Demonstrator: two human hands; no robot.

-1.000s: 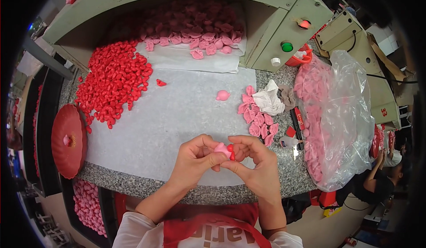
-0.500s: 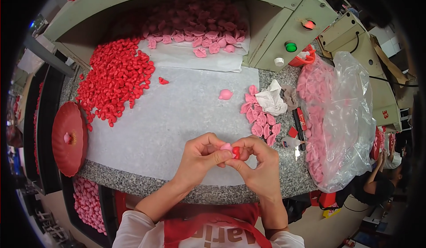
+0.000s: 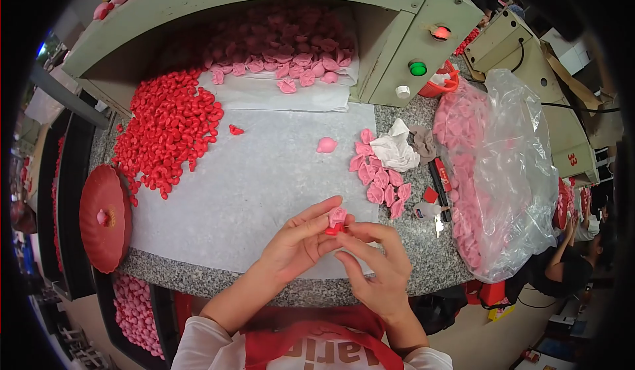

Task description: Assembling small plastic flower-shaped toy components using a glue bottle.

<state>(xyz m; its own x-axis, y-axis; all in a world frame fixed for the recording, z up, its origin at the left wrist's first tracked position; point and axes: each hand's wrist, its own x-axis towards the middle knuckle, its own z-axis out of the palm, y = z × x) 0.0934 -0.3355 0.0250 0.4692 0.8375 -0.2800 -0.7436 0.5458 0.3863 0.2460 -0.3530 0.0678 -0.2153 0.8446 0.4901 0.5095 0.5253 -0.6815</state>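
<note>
Above the near part of the white sheet, my left hand [image 3: 296, 243] pinches a small pink and red moulded piece [image 3: 337, 216]. Its ruffled pink part points up, with the glossy red part below. Close by on the right, my right hand [image 3: 377, 264] has thumb and forefinger apart, and its fingertips are at the red part; whether they touch it I cannot tell. A lone pink rounded piece [image 3: 327, 145] lies farther off on the sheet. Several pink ruffled pieces [image 3: 380, 185] sit at the sheet's right edge.
A heap of red pieces [image 3: 165, 132] covers the far left. Pink pieces [image 3: 284, 52] fill the green-grey housing [image 3: 390, 59] behind. At left stands a red fluted dish [image 3: 106, 238]. On the right are a white cloth [image 3: 395, 146], a small bottle [image 3: 426, 210] and a clear bag [image 3: 516, 171] of pink pieces.
My left hand has turned the piece so its ruffled pink side shows upward. My right hand has lowered, and its thumb has come off the piece. The whole view has shifted slightly.
</note>
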